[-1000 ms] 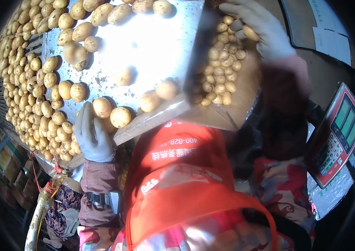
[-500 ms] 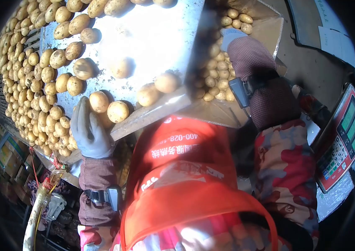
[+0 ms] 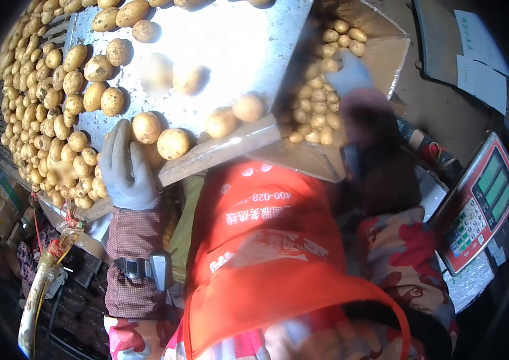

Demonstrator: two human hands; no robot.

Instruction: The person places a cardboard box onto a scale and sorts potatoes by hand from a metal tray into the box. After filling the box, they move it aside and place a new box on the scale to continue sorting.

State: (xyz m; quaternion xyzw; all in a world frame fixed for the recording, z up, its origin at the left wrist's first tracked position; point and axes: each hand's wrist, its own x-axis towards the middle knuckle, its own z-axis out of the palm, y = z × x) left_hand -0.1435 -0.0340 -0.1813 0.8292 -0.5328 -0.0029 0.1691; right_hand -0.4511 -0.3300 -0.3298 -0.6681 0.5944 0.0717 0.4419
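Note:
My left hand (image 3: 127, 171), in a grey glove, lies at the front edge of the metal tray (image 3: 176, 36), fingers stretched out and the thumb apart. Its fingertips are close beside a potato (image 3: 146, 127) on the tray, with a second potato (image 3: 173, 143) just to the right. Over the cardboard box (image 3: 380, 51), my gloved right hand (image 3: 349, 73) reaches down among small potatoes (image 3: 314, 111). Motion smears that hand, and its fingers are mostly hidden.
Many potatoes (image 3: 38, 138) crowd the slatted left part of the sorting table. A red scale (image 3: 476, 210) with a display and keypad stands at the right. Paper sheets (image 3: 479, 81) lie at the far right. A pale pole (image 3: 32, 306) rises at lower left.
My right hand has shifted a little right and down over the box. The left hand keeps its place by the tray edge. Several potatoes on the tray have moved, and the view has tilted slightly.

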